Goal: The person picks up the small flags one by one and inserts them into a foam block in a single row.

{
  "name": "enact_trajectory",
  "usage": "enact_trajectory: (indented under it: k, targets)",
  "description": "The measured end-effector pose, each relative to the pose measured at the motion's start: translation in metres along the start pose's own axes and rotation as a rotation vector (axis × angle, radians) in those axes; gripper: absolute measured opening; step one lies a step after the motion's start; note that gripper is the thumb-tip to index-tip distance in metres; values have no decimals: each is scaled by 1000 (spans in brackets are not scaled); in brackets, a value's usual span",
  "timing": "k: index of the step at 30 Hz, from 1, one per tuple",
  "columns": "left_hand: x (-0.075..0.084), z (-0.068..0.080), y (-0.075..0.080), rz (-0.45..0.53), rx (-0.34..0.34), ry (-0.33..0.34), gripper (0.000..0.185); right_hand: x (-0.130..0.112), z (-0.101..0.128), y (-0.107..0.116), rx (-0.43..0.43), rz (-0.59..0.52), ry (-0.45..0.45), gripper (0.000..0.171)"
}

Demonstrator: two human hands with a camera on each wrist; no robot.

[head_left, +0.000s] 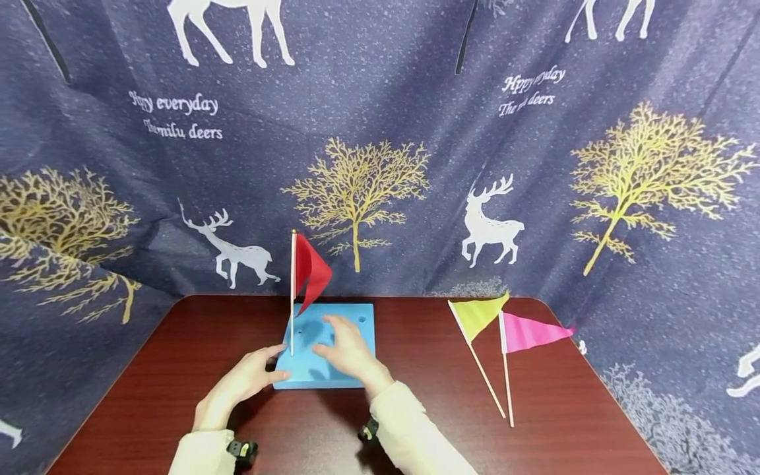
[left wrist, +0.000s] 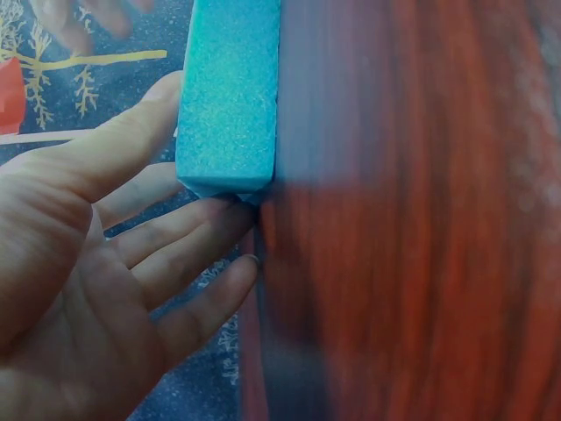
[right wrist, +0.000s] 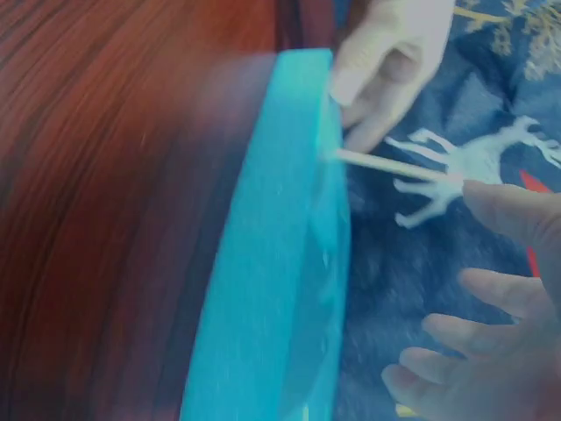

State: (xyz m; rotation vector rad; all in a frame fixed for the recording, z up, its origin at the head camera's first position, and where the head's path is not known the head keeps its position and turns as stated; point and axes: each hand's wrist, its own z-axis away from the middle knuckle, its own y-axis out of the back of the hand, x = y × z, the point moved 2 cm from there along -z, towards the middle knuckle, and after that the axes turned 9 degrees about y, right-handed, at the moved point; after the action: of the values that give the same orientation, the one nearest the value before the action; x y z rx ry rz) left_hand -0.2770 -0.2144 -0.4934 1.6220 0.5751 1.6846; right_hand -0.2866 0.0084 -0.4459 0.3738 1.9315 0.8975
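Left hand touches the flat blue foam block's corner, fingers straight; right hand hovers above it, fingers spread, red pennant flag upright.

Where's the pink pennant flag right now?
Head view: the pink pennant flag lies flat on the dark wooden table, right side, beside the yellow-green pennant flag.

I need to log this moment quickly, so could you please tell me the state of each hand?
Left hand: open, fingers straight, touching the blue foam block at its corner.
Right hand: open, over the block, holding nothing.
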Motion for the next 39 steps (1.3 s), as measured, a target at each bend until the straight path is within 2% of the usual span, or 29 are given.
enact_trajectory:
  k: [5,9,15,21,26,31,39]
  targets:
    - [1,0,-1,10,-8,17,70,20,25,24,34,9,15,52]
    - [1,-1,-1,19,-14,27,70,36,46,43,64,-25,-12,49]
    - [0,-1,-3,29,-20,30,69,60,72,69,154,44,20,44]
    - [2,0,-1,12,-10,20,68,91,95,95,246,124,-57,42]
    - [1,1,0,3,3,26,68,109,106,116,288,157,-112,41]
    - [0,0,-1,2,-7,24,69,127,120,133,304,164,-190,42]
    - [2,2,1,1,-16,25,67,154,138,145,268,206,-289,44]
